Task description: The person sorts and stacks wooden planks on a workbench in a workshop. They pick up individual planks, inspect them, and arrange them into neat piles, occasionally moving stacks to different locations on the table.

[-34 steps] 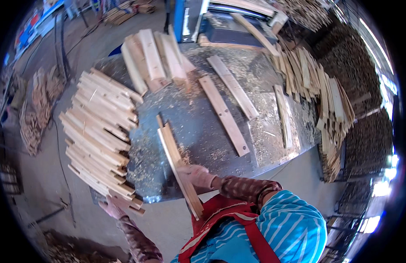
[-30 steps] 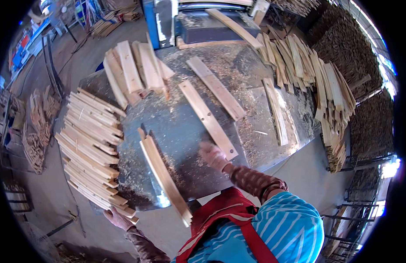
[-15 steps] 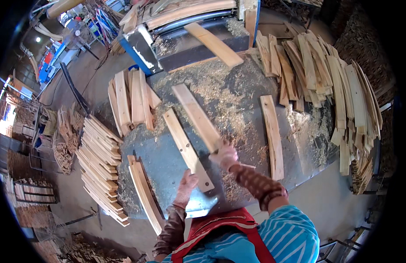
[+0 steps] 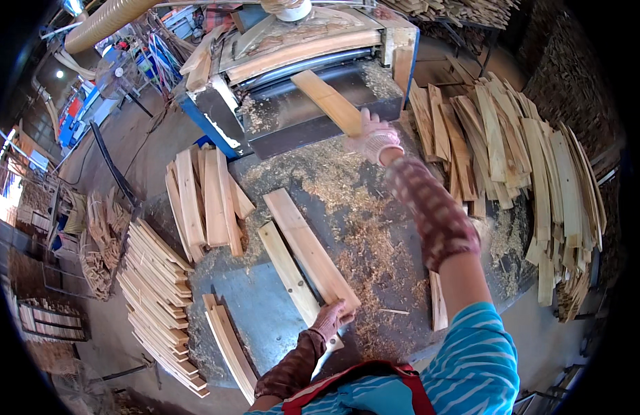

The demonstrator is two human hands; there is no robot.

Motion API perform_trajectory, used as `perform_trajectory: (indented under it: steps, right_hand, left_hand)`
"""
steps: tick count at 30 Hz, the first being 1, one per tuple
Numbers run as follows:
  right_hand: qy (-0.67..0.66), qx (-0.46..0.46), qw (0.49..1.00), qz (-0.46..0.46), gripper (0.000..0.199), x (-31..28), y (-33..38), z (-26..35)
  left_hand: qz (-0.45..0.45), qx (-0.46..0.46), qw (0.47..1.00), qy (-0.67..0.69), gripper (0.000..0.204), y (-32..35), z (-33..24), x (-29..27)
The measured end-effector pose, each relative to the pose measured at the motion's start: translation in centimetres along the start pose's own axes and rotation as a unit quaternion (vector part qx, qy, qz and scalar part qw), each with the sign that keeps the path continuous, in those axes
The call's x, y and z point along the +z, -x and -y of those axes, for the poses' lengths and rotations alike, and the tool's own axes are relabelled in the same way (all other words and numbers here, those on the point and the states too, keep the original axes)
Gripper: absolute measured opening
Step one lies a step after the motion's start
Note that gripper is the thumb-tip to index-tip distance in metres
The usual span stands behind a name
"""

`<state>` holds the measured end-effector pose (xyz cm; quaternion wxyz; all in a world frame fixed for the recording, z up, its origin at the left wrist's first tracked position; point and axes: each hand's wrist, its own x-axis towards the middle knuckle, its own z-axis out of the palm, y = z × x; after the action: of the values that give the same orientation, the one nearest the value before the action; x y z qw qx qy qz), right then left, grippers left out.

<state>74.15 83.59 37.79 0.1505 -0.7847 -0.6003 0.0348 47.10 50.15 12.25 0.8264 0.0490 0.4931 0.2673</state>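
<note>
My left hand [image 4: 331, 319], in a pinkish work glove, is closed on the near end of a pale wooden board [image 4: 309, 242]. Close along its left side lies a narrower board [image 4: 286, 266] with dark knots; its near end is partly hidden by my left hand and forearm. My right arm is stretched forward. The gloved right hand [image 4: 376, 136] is around the near end of another wooden board [image 4: 325, 99], its thumb side toward the left edge. That board slants across the outfeed bed of a planer-like machine [image 4: 299, 52]; the hand covers its end.
Wood shavings [image 4: 365, 235] litter the dark metal table [image 4: 244, 283]. Board stacks stand at left [image 4: 206, 200], far left [image 4: 154, 304] and right [image 4: 499, 138]. Two curved pieces [image 4: 230, 346] lie near the front left. Another board [image 4: 438, 301] is partly behind my right arm.
My right hand has let go of the wider board and moved forward to the one on the machine. My left hand has shifted from the knotted board to the wider one. The view has tilted upward.
</note>
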Motion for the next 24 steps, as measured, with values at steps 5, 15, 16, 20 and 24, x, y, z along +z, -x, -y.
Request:
perform_trajectory:
  steps: [5,15,16,20,24]
  right_hand:
    - [-0.047,0.078,0.989,0.114,0.074,3.6,1.1,3.0]
    - [-0.525,0.112,0.818,0.207,0.085,9.7,34.2,-2.2]
    - [-0.524,0.138,0.809,0.227,0.085,8.3,36.8,-1.5]
    - [-0.468,0.164,0.840,0.219,0.088,10.3,45.9,-2.1]
    - [-0.490,0.080,0.832,0.247,0.082,11.5,52.3,1.2]
  left_hand:
    - [-0.003,-0.006,1.000,-0.004,0.029,-0.8,0.6,-4.6]
    - [0.100,0.031,0.992,-0.066,0.053,7.4,1.6,-3.0]
    - [0.105,0.004,0.985,-0.134,0.056,8.4,3.0,-3.3]
    - [0.086,0.022,0.975,-0.205,0.070,11.7,5.0,-2.5]
    - [0.126,0.121,0.984,-0.040,0.077,13.5,4.8,-4.2]
